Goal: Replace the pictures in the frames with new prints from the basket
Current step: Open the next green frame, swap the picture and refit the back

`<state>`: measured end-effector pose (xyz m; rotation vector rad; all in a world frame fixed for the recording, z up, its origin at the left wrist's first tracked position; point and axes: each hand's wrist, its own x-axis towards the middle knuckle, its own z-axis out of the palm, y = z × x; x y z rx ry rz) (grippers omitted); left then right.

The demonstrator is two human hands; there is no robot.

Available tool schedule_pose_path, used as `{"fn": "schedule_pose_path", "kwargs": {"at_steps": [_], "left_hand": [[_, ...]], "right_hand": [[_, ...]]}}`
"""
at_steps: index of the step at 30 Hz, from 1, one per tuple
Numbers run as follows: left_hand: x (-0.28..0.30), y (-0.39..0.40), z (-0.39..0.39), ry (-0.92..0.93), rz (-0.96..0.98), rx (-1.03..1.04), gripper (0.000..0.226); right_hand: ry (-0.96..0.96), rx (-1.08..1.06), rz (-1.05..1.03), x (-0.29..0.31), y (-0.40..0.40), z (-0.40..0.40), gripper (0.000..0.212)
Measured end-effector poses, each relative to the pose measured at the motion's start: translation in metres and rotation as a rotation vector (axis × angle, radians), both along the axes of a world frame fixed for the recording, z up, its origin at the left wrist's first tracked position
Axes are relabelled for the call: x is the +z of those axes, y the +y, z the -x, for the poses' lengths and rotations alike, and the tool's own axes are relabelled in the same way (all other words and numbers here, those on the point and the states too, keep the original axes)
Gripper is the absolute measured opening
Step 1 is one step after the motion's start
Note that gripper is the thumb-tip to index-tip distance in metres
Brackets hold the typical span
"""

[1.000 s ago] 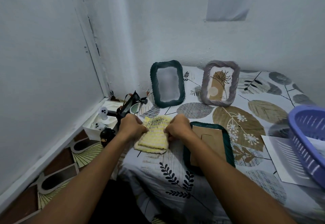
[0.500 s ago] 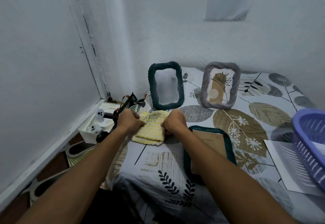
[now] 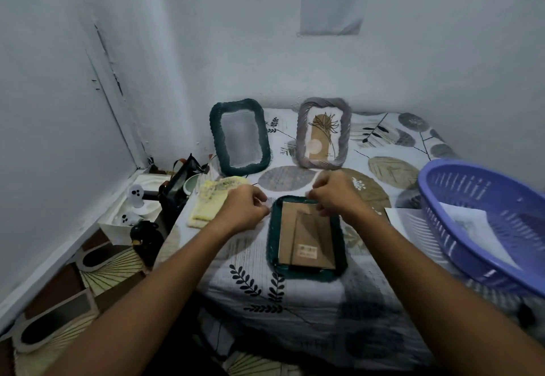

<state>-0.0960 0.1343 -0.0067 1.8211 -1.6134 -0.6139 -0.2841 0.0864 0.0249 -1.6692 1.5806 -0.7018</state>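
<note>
Going from the left, the yellow cloth [image 3: 210, 202] is lying folded just beside the left hand [image 3: 242, 210], whose fingers are curling loosely; whether they are pinching anything is not clear. That hand is hovering at the left rim of the face-down green frame [image 3: 306, 238], near its top corner. The right hand [image 3: 334, 193] is sitting over the frame's top edge, fingers curling down onto the cardboard backing [image 3: 305, 240], though I cannot tell if it is gripping a tab.

The risk, as I judge it, is that prying the backing from one end only is likely to bend the card or snap a clip, and the glass underneath may be sliding out unseen. The frame is also resting on a soft patterned bedsheet [image 3: 253, 284], so pressure could be tipping it.

Further right, new prints [image 3: 469, 225] are waiting in the purple basket [image 3: 460, 198], well apart from both hands.
</note>
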Motion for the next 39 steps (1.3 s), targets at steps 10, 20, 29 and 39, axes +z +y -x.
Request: {"fn": "schedule_pose_path", "kwargs": {"at_steps": [10,20,29,39], "left_hand": [[-0.020,0.019,0.031,-0.077,-0.115,0.145,0.011],[-0.021,0.029,0.010,-0.106,-0.111,0.168,0.018],[-0.013,0.038,-0.004,-0.095,-0.144,0.172,0.011],[-0.015,0.042,-0.006,-0.185,-0.002,0.178,0.027]], "right_hand": [[0.102,-0.089,-0.111,-0.038,0.038,0.053,0.006],[0.071,-0.066,-0.128,-0.037,0.044,0.034,0.011],[0.051,-0.056,-0.145,-0.034,0.052,0.018,0.011],[0.133,-0.051,0.049,-0.032,0.051,0.012,0.012]]}}
